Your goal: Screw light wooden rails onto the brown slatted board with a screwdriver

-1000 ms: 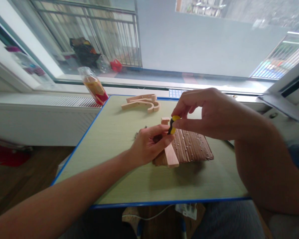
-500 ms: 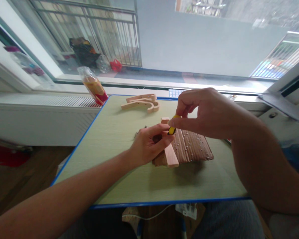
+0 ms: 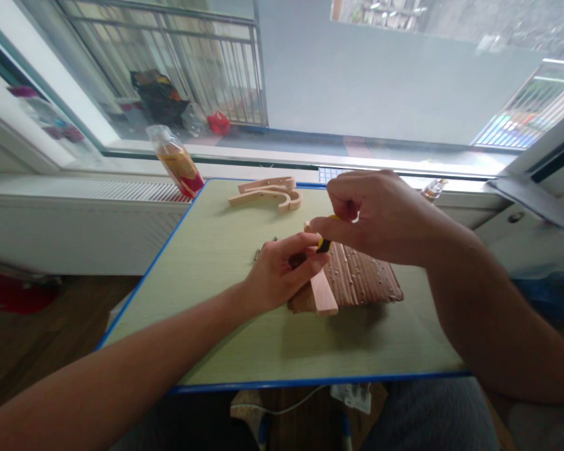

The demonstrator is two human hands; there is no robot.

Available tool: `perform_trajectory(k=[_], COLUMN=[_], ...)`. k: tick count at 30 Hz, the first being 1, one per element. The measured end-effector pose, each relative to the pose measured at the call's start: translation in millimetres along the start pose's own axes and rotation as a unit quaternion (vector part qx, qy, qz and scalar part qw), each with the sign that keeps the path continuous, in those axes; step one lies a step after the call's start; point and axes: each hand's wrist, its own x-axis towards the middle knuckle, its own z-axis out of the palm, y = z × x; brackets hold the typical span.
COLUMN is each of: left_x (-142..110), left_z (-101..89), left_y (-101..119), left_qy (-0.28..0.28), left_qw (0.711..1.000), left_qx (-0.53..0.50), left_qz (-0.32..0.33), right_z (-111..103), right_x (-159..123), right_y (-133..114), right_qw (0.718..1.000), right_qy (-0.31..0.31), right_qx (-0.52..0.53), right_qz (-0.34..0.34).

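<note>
Yellow-black handle: above the wood strip, which lies on corrugated cardboard, mid desk
R hand: fingers bent, thumb + index pinching the upper part of the handle
L hand: fingers curled over the strip, thumb & index tips either side of the handle's low end, can't tell if they actually grip it
Bottles: labelled bottle near desk's back L corner, yellowish w/ red lower down, can't tell label vs drink; purple-cap bottle further L, see-through; small bottle behind R wrist, amber-ish inside, bottom cut off by the arm
Bags outside: red bag + black bag behind glass, contents n/a
Hidden: handle's tip and mid strip, b/c hands cover them; metal bits beside L hand too tiny to ID
Edges: blue trim round the desk, cardboard well back from the front one
Room: green top shows L of L hand & in front of the cardboard; curved wood pcs at the back, R forearm over the R side
</note>
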Motion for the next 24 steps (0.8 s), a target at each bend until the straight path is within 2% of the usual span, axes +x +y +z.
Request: perform_trajectory(k=[3,5,8,10,18,24], left_x=[0,0,0,-1,-1,-1], left_z=[-1.0,-2.3,-4.0,-4.3,-4.3,-3.6], left_y=[-1,-1,-1,0,1,0], left_qy=[0.001,-0.003,-0.011,-0.008,-0.014,-0.011], left_qw=[1.000,1.000,1.000,1.000,0.999,0.999], left_qx=[0.006,0.017,0.021,0.020,0.031,0.031], left_qz=[0.007,0.013,0.010,0.007,0.001,0.006], right_z=[-7,-12,-18,-20,-18,-16], right_x=[-2,-4,-6,-7,-5,-6], right_y=[3,5,7,7,4,2], right_qw=[1.000,0.999,0.991,0.989,0.994,0.996], right_qy=[-0.022,-0.037,-0.074,-0.090,-0.076,-0.065], right_qx=[-0.002,0.038,0.101,0.100,0.059,0.060], right_qz=[0.013,0.006,-0.037,-0.057,-0.057,-0.027])
